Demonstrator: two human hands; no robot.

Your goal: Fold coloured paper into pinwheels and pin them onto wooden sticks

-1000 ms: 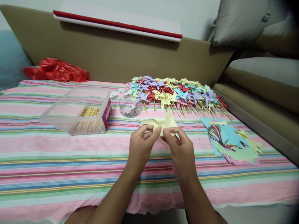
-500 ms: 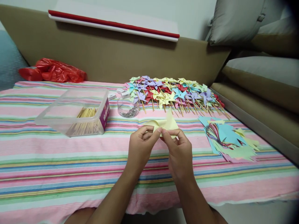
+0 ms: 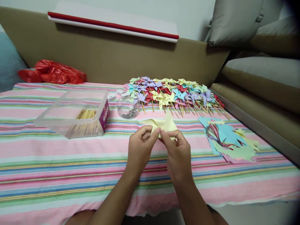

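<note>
A pale yellow paper pinwheel blade [image 3: 167, 124], partly folded, is held up between my two hands over the striped cloth. My left hand [image 3: 140, 145] pinches its near left part with thumb and fingers. On the right side, my right hand [image 3: 177, 150] grips the paper the same way, the two thumb tips almost touching. One pointed flap stands up at the far side and another spreads to the left. The fingertips hide the paper's middle. Beyond the hands stands a clear round tub [image 3: 128, 107] with small silvery metal pieces in it.
A clear plastic box [image 3: 70, 126] of wooden sticks [image 3: 86, 114] lies to the left. Many finished pinwheels [image 3: 173, 93] are piled at the back. Cut paper sheets [image 3: 231, 140] lie right, a red plastic bag [image 3: 58, 73] far left. Cushions [image 3: 262, 75] border the right edge.
Both hands keep their pinch on the yellow paper. The view shifts very slightly; otherwise little differs.
</note>
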